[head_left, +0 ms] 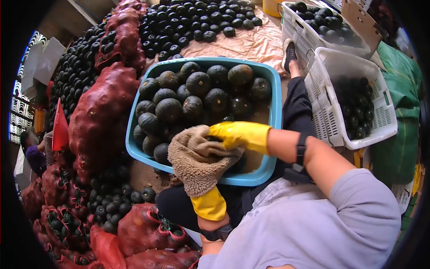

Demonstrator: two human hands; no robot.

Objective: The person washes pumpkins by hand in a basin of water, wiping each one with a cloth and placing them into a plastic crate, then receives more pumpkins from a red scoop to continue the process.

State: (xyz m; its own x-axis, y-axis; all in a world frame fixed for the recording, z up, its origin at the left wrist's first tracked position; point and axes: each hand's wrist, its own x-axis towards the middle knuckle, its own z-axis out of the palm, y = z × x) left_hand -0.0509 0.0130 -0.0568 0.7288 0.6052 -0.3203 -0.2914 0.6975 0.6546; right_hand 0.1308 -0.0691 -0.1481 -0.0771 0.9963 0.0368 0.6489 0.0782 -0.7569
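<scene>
My left hand (pixel 209 204), in a yellow glove, is buried up to the cuff under a fuzzy beige cloth (pixel 197 163) and holds it from below. From the right, my gloved right hand (pixel 237 134) presses down and curls over the top of the same cloth. A sliver of something dark shows between the cloth and the right glove; I cannot tell what it is. Both hands are over the near edge of a blue plastic tub (pixel 273 103) that holds several dark green round squashes (pixel 197 83).
Red net sacks (pixel 101 116) full of squashes are heaped on the left and front. Loose squashes (pixel 192 22) lie on a sheet behind the tub. Two white crates (pixel 349 98) (pixel 313 27) with squashes stand at the right. Another person (pixel 33 150) is at the far left.
</scene>
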